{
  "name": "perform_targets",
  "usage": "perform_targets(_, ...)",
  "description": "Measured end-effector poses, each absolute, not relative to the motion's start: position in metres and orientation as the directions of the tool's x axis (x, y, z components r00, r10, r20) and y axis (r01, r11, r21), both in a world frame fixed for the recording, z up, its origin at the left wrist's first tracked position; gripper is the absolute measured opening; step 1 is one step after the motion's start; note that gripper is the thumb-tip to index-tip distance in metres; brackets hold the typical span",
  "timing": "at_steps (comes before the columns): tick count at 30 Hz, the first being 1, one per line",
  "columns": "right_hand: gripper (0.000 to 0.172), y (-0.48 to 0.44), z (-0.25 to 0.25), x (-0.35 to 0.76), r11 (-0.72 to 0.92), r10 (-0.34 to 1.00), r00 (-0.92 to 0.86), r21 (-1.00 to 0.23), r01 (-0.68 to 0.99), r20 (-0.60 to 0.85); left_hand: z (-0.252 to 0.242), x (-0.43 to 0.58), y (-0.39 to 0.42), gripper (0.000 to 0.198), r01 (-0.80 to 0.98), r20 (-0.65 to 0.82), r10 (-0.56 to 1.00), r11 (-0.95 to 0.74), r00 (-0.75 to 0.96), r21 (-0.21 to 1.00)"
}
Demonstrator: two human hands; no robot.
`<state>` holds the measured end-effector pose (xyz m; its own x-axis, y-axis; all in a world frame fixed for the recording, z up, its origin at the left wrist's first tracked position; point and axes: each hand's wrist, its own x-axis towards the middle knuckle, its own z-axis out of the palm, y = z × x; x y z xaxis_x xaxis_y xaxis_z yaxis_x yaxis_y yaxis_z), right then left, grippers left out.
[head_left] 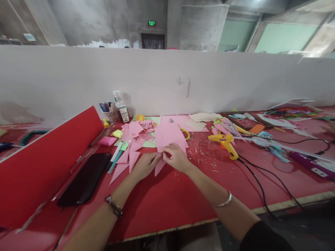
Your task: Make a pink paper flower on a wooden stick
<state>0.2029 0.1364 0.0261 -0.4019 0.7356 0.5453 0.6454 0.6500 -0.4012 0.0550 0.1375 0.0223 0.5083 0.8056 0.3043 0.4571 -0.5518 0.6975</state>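
Note:
A pointed piece of pink paper (158, 168) hangs from my fingertips, over the red table. My left hand (146, 165) pinches its edge between thumb and fingers. Meeting it there, my right hand (177, 158) has bent fingers closed on the same piece. Just behind the hands lies a larger pink sheet (167, 134). Yellow scissor handles (185, 133) stick out beside that sheet. Left of my hands are several cut pink paper pieces (134, 157), some triangular, in a loose heap. The exact grip at the fingertips is partly hidden.
A yellow glue gun (225, 143) with a black cord lies on the right, near pink cone-shaped pieces (222, 126). A black phone (85, 177), markers (115, 157) and a slanted red board (52, 153) are left. A pen cup (110, 116) and bottle (121, 108) stand behind.

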Motion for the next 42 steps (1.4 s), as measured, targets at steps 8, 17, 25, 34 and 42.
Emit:
perform_targets(8, 0.013, 0.135, 0.028, 0.205, 0.532, 0.843, -0.323, -0.582, 0.615, 0.429, 0.024, 0.056, 0.136, 0.031, 0.470, 0.414, 0.806, -0.586, 0.423, 0.660)
perform_targets(17, 0.015, 0.141, 0.029, 0.216, 0.461, 0.866, -0.155, -0.639, 0.616, 0.475, 0.030, 0.045, 0.144, 0.029, 0.504, 0.392, 0.850, -0.524, 0.351, 0.687)
perform_targets(25, 0.023, 0.135, 0.028, 0.204, 0.532, 0.841, -0.393, -0.702, 0.473, 0.373, 0.023, 0.049, 0.145, 0.032, 0.549, 0.353, 0.848, -0.526, 0.395, 0.649)
perform_targets(34, 0.029, 0.136, 0.021, 0.199, 0.416, 0.900, -0.313, -0.811, 0.410, 0.303, 0.031, 0.055, 0.138, 0.019, 0.768, 0.267, 0.894, -0.446, 0.360, 0.459)
perform_targets(42, 0.038, 0.137, 0.019, 0.199, 0.250, 0.935, -0.318, -0.927, 0.279, 0.157, 0.036, 0.054, 0.135, 0.019, 0.773, 0.269, 0.884, -0.465, 0.382, 0.431)
